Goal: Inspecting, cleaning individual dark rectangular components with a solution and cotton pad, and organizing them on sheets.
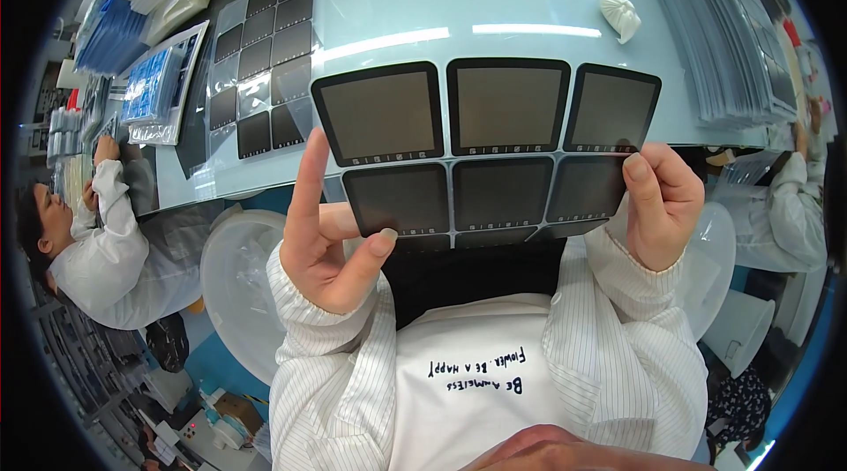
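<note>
A clear sheet of dark rectangular screen-like panels with black borders (507, 109) is held up in front of me, tilted, above the near table edge. My left hand (331, 246) grips its lower left corner, thumb on the front and the index finger stretched up along the left edge. The remaining left fingers go behind the sheet. At the right edge, my right hand (662, 206) pinches the sheet between thumb and curled fingers. The lowest row of panels bends away and is partly hidden.
Another sheet of dark panels (256, 56) lies on the glossy table (388, 17) at left. A stack of clear sheets (706, 39) stands at right, near a crumpled white bundle (620, 14). Round white bins (238, 286) flank me. A person in white (110, 250) sits at left.
</note>
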{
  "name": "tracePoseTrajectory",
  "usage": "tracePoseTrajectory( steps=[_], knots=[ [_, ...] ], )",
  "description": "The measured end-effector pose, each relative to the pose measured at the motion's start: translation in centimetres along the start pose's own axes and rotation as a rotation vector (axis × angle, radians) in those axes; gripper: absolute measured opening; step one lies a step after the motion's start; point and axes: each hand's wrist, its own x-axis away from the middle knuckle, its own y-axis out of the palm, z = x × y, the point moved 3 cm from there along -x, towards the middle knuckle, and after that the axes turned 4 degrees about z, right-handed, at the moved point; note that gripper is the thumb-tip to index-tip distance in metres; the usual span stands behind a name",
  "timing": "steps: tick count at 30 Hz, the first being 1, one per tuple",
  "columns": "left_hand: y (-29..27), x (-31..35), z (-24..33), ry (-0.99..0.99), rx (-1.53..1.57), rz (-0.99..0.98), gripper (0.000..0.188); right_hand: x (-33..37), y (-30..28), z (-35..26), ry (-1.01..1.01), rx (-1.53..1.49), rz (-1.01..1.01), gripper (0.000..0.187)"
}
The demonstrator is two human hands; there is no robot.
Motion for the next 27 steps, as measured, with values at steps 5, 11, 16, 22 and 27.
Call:
tracePoseTrajectory(
  steps=[5, 11, 16, 22, 27],
  knots=[
    [-0.6, 0.1, 0.0, -0.003, -0.004, -0.011, 0.079, 0.0, 0.2, -0.4, -0.009, 0.014, -0.005, 0.018],
    [-0.7, 0.0, 0.2, -0.002, -0.005, -0.014, 0.079, -0.3, 0.3, -0.4, -0.1, 0.004, 0.031, 0.014],
    [-1.4, 0.0, -0.1, 0.026, 0.02, -0.019, 0.079, -0.3, 0.8, -1.0, -0.097, 0.003, -0.01, 0.014],
    [-1.5, -0.1, -0.3, 0.016, 0.077, 0.023, 0.08, -0.4, 1.1, -1.2, -0.141, 0.025, -0.06, 0.014],
    [-2.6, -0.1, -0.4, 0.051, 0.039, -0.089, 0.085, -0.4, 1.4, -1.4, -0.16, 0.009, -0.097, 0.015]
  ],
)
